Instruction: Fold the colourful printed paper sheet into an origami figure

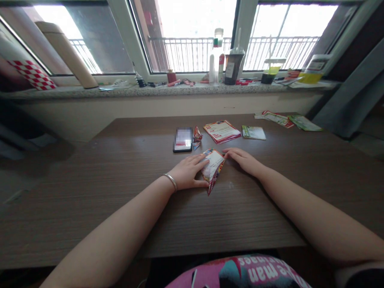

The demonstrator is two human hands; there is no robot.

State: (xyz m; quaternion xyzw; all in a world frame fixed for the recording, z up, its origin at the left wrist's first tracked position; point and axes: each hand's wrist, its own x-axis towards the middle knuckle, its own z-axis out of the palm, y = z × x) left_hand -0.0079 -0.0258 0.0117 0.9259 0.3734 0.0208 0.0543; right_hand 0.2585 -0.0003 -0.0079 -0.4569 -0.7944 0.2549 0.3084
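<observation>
Wooden desk point(120, 192), hands pressing folded leaflet point(213, 167) (flat)

Brown wood-grain worktop point(120, 192), set below a window.
- Folded printed paper point(214, 166): long pointed shape, lying flat at the centre, tip towards the viewer.
- Left hand point(189, 173): laid flat, fingers stretched over the paper's left edge; silver bangle point(171, 181) on the wrist.
- Right hand point(243, 160): laid flat, fingertips touching the paper's far corner.
- Phone point(183, 140): face up, just beyond the left hand.
- Small folded paper piece point(197, 138): just beside the phone, on its right.
- Red-and-white leaflets point(222, 131) and a green leaflet point(253, 133): further right.
- Stone windowsill point(90, 93): carries a white bottle point(217, 60), a dark cup point(233, 69) and a beige tube point(67, 54).
</observation>
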